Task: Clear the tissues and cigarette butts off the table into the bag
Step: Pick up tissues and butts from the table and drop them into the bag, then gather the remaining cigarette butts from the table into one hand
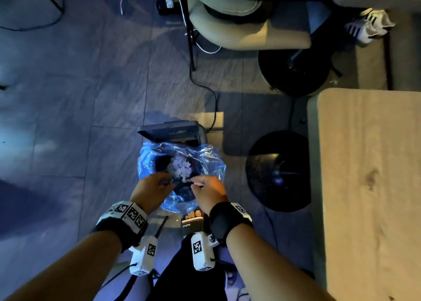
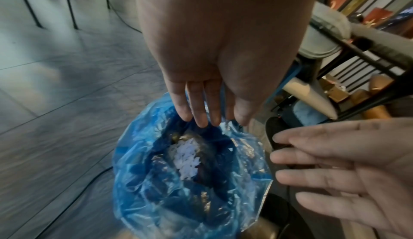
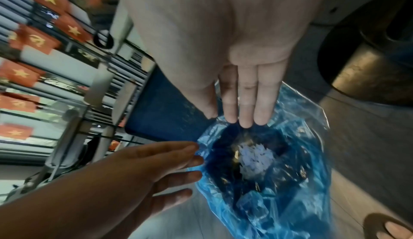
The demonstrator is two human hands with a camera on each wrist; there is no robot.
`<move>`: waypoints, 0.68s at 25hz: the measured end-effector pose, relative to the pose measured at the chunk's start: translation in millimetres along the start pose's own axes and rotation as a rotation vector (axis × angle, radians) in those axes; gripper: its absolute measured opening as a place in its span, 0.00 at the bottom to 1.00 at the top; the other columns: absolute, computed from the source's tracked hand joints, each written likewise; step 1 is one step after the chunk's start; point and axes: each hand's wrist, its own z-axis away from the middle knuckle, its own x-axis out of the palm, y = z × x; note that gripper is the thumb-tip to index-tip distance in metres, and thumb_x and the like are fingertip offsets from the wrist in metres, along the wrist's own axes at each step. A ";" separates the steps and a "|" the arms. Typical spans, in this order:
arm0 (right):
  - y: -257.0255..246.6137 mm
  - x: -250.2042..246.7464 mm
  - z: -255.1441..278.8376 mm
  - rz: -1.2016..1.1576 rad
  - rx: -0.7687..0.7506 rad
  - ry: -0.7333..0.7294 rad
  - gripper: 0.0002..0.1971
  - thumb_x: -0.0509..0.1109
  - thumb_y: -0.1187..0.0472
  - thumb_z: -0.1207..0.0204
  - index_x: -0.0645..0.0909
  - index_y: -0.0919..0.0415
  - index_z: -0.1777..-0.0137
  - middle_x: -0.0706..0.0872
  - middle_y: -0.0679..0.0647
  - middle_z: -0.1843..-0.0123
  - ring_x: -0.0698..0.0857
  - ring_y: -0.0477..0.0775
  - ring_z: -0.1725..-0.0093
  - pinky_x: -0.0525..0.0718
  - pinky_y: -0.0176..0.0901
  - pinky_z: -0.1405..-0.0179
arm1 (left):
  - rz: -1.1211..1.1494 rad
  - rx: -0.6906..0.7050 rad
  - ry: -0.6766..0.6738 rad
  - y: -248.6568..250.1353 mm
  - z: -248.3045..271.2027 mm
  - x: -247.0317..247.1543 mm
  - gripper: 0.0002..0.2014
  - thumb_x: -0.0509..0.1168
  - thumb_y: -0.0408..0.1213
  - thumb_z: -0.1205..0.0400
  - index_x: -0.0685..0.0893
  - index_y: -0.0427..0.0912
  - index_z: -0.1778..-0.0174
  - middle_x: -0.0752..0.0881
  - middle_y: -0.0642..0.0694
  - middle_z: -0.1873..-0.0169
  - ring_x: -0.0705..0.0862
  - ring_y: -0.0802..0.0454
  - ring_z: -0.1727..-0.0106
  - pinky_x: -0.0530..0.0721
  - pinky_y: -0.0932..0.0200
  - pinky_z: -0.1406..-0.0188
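Note:
A blue plastic bag [image 1: 211,162] lines a bin on the floor, its mouth wide. White tissue pieces [image 1: 180,166] lie heaped at its bottom, also seen in the left wrist view as tissue pieces [image 2: 187,159]. My left hand [image 1: 167,181] and right hand [image 1: 196,184] hover side by side over the near rim. In the wrist views the left hand [image 2: 201,117] and right hand [image 3: 245,115] point straight fingers down at the bag [image 3: 290,207] and hold nothing. No cigarette butts can be made out.
A light wooden table [image 1: 364,187] fills the right side. The bin's dark lid [image 1: 168,131] stands open behind the bag. Two black round table bases [image 1: 278,171] sit to the right, a chair [image 1: 239,16] farther back. Cables [image 1: 205,89] run across the grey floor tiles.

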 end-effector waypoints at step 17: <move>106.3 -225.4 305.2 -0.198 -0.106 0.589 0.10 0.76 0.61 0.26 0.90 0.52 0.46 0.92 0.46 0.50 0.88 0.43 0.51 0.83 0.34 0.47 | -0.054 0.626 -0.162 234.6 175.2 67.3 0.07 0.75 0.32 0.22 0.88 0.48 0.53 0.89 0.48 0.67 0.85 0.59 0.67 0.84 0.65 0.57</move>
